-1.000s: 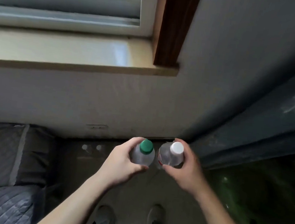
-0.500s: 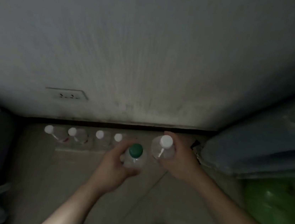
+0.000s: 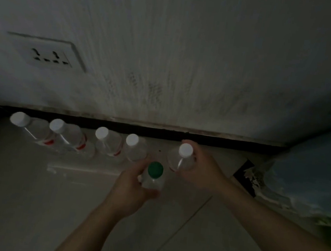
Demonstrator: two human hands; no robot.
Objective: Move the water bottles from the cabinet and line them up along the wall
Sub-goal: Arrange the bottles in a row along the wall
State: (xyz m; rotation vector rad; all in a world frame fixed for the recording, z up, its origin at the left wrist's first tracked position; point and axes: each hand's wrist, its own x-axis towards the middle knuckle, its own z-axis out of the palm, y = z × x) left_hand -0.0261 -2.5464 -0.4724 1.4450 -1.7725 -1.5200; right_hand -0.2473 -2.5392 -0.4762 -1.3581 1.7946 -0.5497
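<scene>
Head view, looking down at floor by wall (image 3: 190, 55). Green-capped bottle (image 3: 153, 176) sits in left hand (image 3: 132, 188), fingers wrapped round its body, thumb side under it; bottle upright, a bit nearer the camera than the row, just in front of the gap between row's last bottle and the right-hand one. White-capped bottle (image 3: 182, 157) is gripped by right hand (image 3: 202, 171), fingers curled round its far side, cap sticking up past the thumb; it's close to the dark baseboard (image 3: 221, 141), in line w/ the row. Row of four white-capped bottles (image 3: 79, 138) stands along the wall to the left, red labels on some. Both forearms reach in from bottom of frame, angled toward each other, wrists roughly straight.

Wall socket (image 3: 48, 53) upper left. Pale bag or sheet (image 3: 311, 170) at right edge, cut off. Scene v. dim: can't tell whether either held bottle's base touches the floor, labels unreadable.
</scene>
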